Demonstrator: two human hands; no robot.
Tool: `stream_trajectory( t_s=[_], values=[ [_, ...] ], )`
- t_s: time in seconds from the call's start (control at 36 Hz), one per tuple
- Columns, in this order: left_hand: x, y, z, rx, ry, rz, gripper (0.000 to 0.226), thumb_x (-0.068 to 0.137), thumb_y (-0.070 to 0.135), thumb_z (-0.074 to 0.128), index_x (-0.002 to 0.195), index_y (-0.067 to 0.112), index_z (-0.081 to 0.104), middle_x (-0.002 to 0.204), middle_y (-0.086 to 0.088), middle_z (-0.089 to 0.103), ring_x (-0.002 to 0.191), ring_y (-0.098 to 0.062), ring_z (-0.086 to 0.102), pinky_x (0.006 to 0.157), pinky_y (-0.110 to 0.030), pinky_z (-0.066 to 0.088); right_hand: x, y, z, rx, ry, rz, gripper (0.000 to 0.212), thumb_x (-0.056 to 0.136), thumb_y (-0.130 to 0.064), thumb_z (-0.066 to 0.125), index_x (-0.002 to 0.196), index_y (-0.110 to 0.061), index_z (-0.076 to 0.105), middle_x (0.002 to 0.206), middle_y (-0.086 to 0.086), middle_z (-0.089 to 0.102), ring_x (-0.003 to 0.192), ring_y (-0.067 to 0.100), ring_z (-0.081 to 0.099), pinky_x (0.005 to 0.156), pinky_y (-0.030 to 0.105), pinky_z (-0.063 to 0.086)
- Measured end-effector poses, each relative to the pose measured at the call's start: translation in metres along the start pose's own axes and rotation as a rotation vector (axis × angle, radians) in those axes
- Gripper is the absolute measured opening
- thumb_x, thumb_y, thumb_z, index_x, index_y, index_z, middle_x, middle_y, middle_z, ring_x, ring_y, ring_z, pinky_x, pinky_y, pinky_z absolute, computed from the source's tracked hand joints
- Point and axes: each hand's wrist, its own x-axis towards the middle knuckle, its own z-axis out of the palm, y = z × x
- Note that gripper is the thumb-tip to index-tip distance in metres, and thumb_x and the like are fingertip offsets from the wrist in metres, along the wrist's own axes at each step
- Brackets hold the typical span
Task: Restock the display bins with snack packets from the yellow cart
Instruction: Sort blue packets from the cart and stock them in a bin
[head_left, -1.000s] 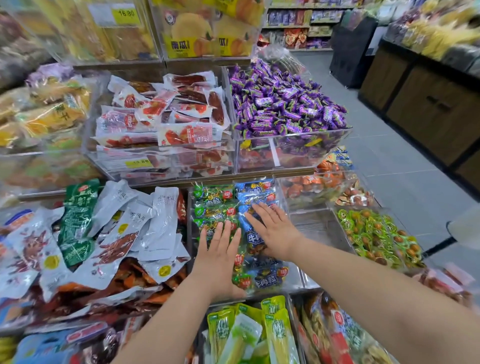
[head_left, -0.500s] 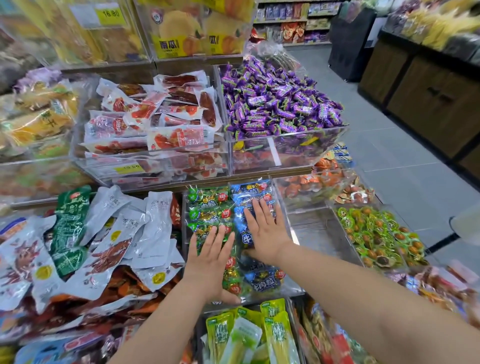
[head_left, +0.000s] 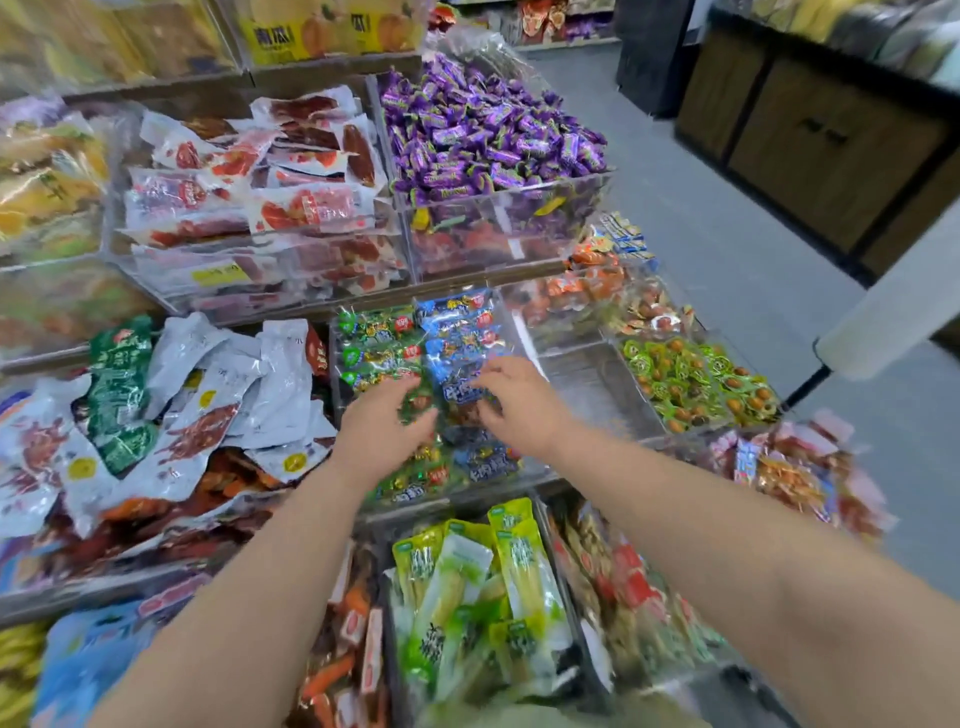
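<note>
2 flat rows, green snack packets (head_left: 375, 354) and blue snack packets (head_left: 459, 332), inside clear display bin (head_left: 522, 333)

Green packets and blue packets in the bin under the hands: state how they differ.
The green packets lie on the left, blue packets on the right. The left hand is at the green ones, the right hand at the blue. Both sit in one clear bin.

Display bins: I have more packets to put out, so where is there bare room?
The clear bin between the blue and green packets and the green-wrapped snacks shows bare floor. Crowded: the purple candies are heaped, the white pouches are piled, and the left hand and right hand cover the packets.
</note>
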Motion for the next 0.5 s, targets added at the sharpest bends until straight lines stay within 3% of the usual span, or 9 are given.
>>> stream_trajectory(
  t_s=[0.06, 0.11, 0.17, 0.22, 0.28, 0.33, 0.42, 0.47, 0.5],
  values=[
    [-0.009, 0.017, 0.004, -0.090, 0.152, -0.003, 0.035, 0.092, 0.028, 0.059, 0.123, 0.012, 0.063, 0.128, -0.004, 0.062, 0.118, -0.020, 0.055, 0.097, -0.031, 0.042, -0.026, -0.001, -0.003, 0.137, 0.048, 0.137, 0.023, 0.084, -0.009, 0.059, 0.105, -0.005, 0.069, 0.105, 0.016, 0.065, 0.101, 0.031, 0.058, 0.090, 0.033, 0.041],
    [-0.022, 0.038, 0.015, -0.154, 0.206, -0.008, 0.021, 0.091, 0.018, 0.059, 0.108, 0.011, 0.068, 0.107, -0.003, 0.067, 0.097, -0.017, 0.058, 0.081, -0.025, 0.041, -0.056, 0.002, -0.003, 0.282, 0.049, 0.309, 0.021, 0.086, -0.009, 0.057, 0.102, -0.008, 0.070, 0.099, 0.013, 0.069, 0.092, 0.027, 0.061, 0.082, 0.030, 0.044],
    [-0.037, 0.061, 0.030, -0.275, 0.139, -0.013, 0.011, 0.091, 0.013, 0.059, 0.096, 0.013, 0.069, 0.084, -0.001, 0.064, 0.080, -0.021, 0.056, 0.069, -0.024, 0.041, -0.089, 0.009, 0.001, 0.408, 0.039, 0.460, 0.020, 0.087, -0.009, 0.056, 0.102, -0.008, 0.070, 0.100, 0.011, 0.070, 0.087, 0.020, 0.060, 0.075, 0.022, 0.041],
    [-0.055, 0.079, 0.052, -0.361, 0.063, 0.004, 0.008, 0.089, 0.012, 0.061, 0.088, 0.013, 0.069, 0.069, -0.002, 0.059, 0.070, -0.026, 0.056, 0.067, -0.027, 0.043, -0.126, 0.017, 0.007, 0.457, 0.071, 0.596, 0.020, 0.087, -0.010, 0.057, 0.101, -0.009, 0.070, 0.100, 0.008, 0.069, 0.090, 0.018, 0.059, 0.073, 0.021, 0.039],
    [-0.075, 0.093, 0.075, -0.317, 0.034, 0.054, 0.015, 0.086, 0.018, 0.060, 0.087, 0.008, 0.072, 0.069, -0.008, 0.063, 0.071, -0.030, 0.061, 0.076, -0.036, 0.048, -0.166, 0.027, 0.015, 0.522, 0.131, 0.762, 0.019, 0.086, -0.007, 0.056, 0.099, -0.008, 0.070, 0.097, 0.009, 0.067, 0.089, 0.017, 0.057, 0.079, 0.027, 0.042],
    [-0.095, 0.103, 0.098, -0.280, 0.007, 0.126, 0.015, 0.084, 0.013, 0.061, 0.087, 0.004, 0.072, 0.077, -0.014, 0.068, 0.074, -0.028, 0.063, 0.078, -0.037, 0.048, -0.208, 0.035, 0.022, 0.593, 0.147, 0.914, 0.017, 0.087, -0.005, 0.055, 0.097, -0.007, 0.069, 0.090, 0.008, 0.061, 0.085, 0.017, 0.053, 0.080, 0.031, 0.045],
    [-0.120, 0.115, 0.134, -0.175, -0.088, 0.183, 0.011, 0.082, 0.008, 0.062, 0.086, 0.007, 0.073, 0.083, -0.012, 0.070, 0.079, -0.026, 0.063, 0.075, -0.028, 0.040, -0.273, 0.049, 0.024, 0.612, 0.059, 1.060, 0.013, 0.089, -0.007, 0.053, 0.081, -0.006, 0.063, 0.073, 0.004, 0.055, 0.076, 0.019, 0.051, 0.064, 0.022, 0.041],
    [-0.136, 0.126, 0.155, -0.236, -0.244, 0.074, 0.012, 0.086, 0.007, 0.062, 0.088, 0.013, 0.072, 0.084, -0.008, 0.069, 0.078, -0.022, 0.060, 0.072, -0.024, 0.039, -0.317, 0.056, 0.021, 0.616, 0.019, 1.145, 0.023, 0.090, -0.009, 0.051, 0.067, -0.012, 0.053, 0.062, 0.000, 0.048, 0.065, 0.018, 0.046, 0.047, 0.013, 0.032],
    [-0.144, 0.132, 0.166, -0.266, -0.329, 0.023, 0.014, 0.087, 0.006, 0.061, 0.087, 0.016, 0.071, 0.083, -0.008, 0.068, 0.077, -0.020, 0.059, 0.072, -0.025, 0.040, -0.338, 0.060, 0.019, 0.649, -0.003, 1.196, 0.025, 0.089, -0.010, 0.049, 0.065, -0.013, 0.049, 0.062, 0.002, 0.048, 0.063, 0.018, 0.045, 0.048, 0.016, 0.031]
  ],
)
